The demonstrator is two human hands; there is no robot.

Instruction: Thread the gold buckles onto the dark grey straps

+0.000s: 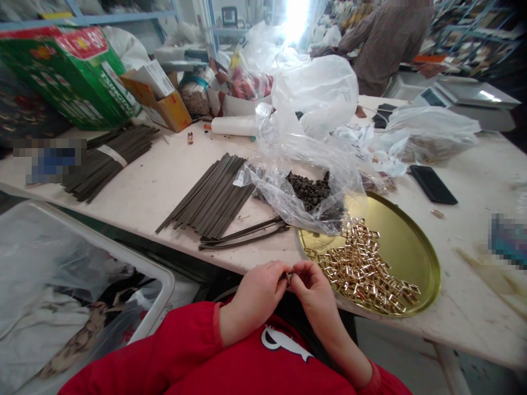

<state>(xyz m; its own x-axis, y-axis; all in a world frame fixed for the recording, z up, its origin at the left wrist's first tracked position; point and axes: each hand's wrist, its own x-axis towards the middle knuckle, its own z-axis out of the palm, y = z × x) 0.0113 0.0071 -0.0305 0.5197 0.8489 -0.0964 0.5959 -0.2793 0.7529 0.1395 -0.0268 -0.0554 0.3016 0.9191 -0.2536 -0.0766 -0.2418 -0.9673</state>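
My left hand [260, 293] and my right hand [316, 293] meet at the table's front edge, fingertips pinched together. Between them shows the end of a dark strap [289, 276]; the fingers cover most of it, and I cannot make out whether a buckle is on it. Just right of my hands, a round gold tray [415, 247] bears a heap of gold buckles [366, 269]. Beyond my hands lie a few loose dark straps [247, 236] with looped ends. Behind these is a row of flat dark straps [212, 197]. Small dark loops [308, 189] fill an open clear plastic bag [267, 189].
A banded strap bundle [119, 159] lies left, before a green carton [69, 77]. A black phone [433, 184] rests at right, near plastic bags [436, 131] and a scale [473, 90]. A white bin [162, 291] stands lower left. Another person [389, 44] stands across the table.
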